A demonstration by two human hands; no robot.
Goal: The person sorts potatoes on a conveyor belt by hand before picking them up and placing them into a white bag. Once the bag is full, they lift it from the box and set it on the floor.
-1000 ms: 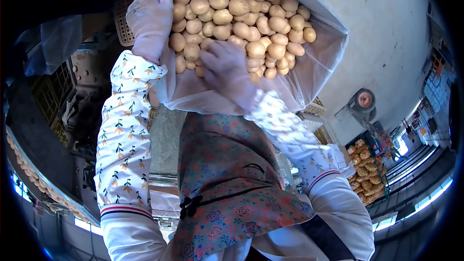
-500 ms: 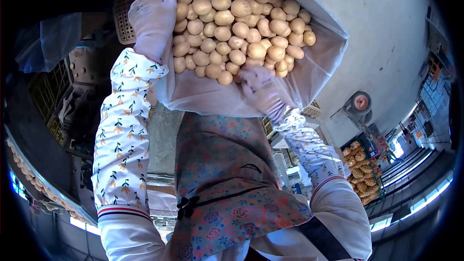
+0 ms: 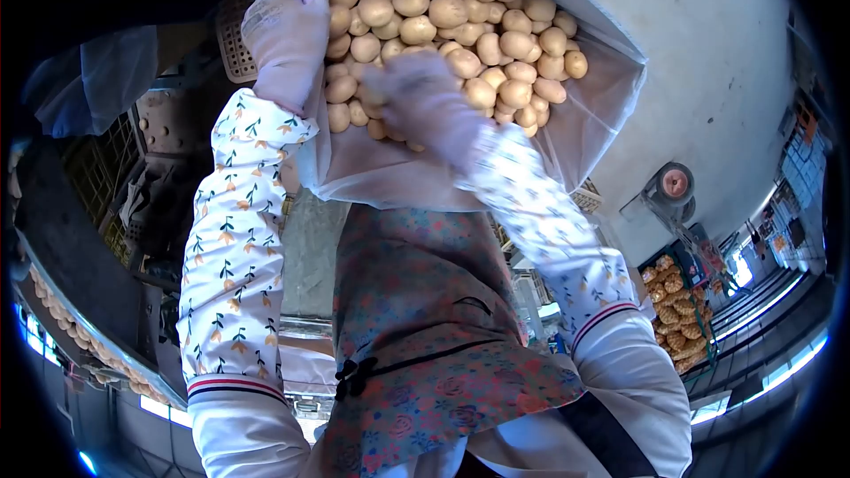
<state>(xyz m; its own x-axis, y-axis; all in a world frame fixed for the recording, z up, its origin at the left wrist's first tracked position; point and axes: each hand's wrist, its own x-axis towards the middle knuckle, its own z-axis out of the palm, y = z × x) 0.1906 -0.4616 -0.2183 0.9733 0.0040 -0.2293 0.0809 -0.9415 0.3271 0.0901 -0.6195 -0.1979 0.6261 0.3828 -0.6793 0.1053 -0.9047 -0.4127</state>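
Many round, light-brown potatoes (image 3: 447,11) fill a box lined with a thin white plastic sheet (image 3: 390,179). At the box's upper left edge is my left hand (image 3: 288,31), gloved, its fingers closed on the rim and liner. Over the lower left part of the potatoes lies my right hand (image 3: 425,102), also gloved; motion smears its fingers, and whether it holds a potato cannot be told. It hides some of the potatoes under it.
Stacked net bags of produce (image 3: 677,314) stand at the right, near a wheeled cart (image 3: 675,183). A perforated crate (image 3: 235,49) is behind my left hand. A curved conveyor edge with potatoes (image 3: 84,332) runs along the lower left.
My right hand has moved left and up across the potatoes from the lower middle of the box. My left hand stays at the same edge.
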